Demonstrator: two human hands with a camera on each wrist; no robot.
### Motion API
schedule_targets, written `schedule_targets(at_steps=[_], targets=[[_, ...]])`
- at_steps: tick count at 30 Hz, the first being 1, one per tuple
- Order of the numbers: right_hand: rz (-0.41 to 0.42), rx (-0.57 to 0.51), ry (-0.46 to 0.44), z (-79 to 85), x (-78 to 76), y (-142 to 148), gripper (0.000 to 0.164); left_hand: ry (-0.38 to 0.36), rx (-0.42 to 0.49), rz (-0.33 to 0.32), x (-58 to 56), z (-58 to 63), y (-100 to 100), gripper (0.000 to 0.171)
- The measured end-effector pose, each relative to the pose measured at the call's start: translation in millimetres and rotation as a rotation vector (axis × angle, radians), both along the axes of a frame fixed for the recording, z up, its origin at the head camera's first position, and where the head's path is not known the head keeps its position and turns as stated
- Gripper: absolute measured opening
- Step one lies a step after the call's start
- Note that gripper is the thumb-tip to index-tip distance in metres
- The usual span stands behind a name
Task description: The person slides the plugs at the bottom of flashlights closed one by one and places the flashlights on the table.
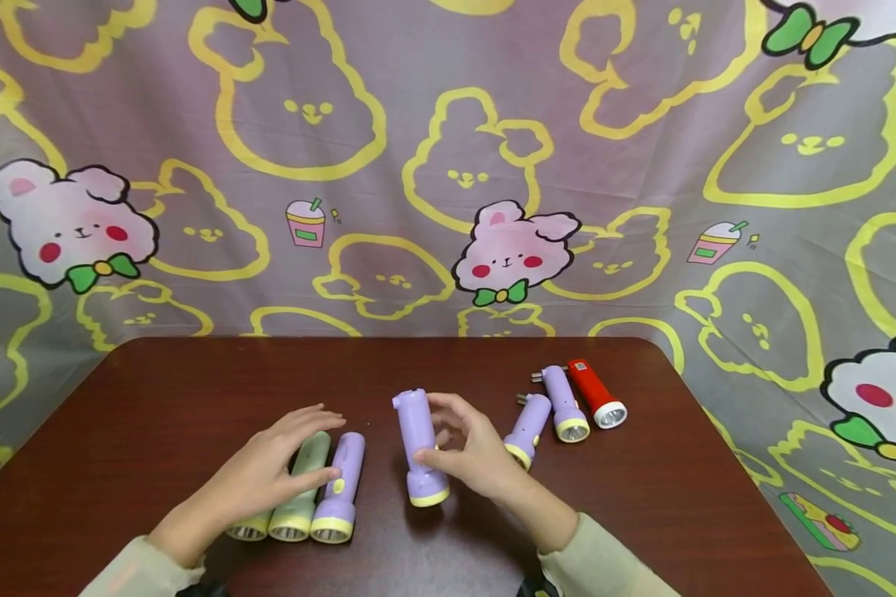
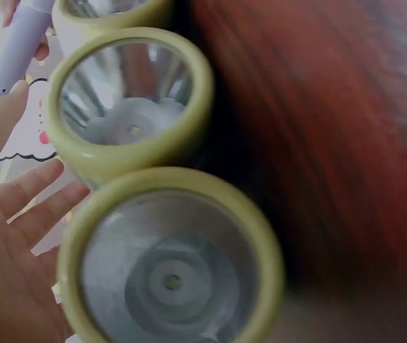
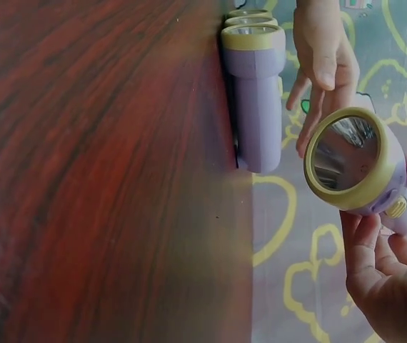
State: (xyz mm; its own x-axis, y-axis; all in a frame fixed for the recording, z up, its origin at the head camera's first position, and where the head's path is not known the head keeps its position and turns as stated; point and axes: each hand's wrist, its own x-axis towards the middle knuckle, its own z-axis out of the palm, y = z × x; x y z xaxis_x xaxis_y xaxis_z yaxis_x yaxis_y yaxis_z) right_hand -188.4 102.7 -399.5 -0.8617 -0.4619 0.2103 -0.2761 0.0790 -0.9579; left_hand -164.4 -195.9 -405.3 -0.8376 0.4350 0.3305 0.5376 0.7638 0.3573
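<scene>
A purple flashlight (image 1: 416,427) with a yellow rim is gripped between the thumb and fingers of my right hand (image 1: 484,452), raised over the middle of the table with its lens end down. To the left, a row of flashlights lies with lenses facing me: a purple one (image 1: 350,458), a green one (image 1: 299,504) and a leftmost one (image 1: 250,529) mostly covered by my left hand (image 1: 257,464). That hand hovers above the row, fingers extended, thumb beside the purple one; whether it touches is unclear. Yellow-rimmed lenses (image 2: 171,279) fill the left wrist view.
On the right of the brown table (image 1: 194,390) lie two purple flashlights with plug prongs out, one (image 1: 530,423) partly behind my right hand and another (image 1: 560,398). Beside them is a red flashlight (image 1: 591,385) with a white rim. A patterned curtain (image 1: 388,191) hangs behind.
</scene>
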Motion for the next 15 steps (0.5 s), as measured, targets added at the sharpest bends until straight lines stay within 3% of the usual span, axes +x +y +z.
schedule_targets(at_steps=[15], targets=[[0.048,0.165,-0.014,-2.8,-2.6,-8.9,0.077,-0.029,-0.061,0.027,1.1,-10.6,-1.0,0.071]])
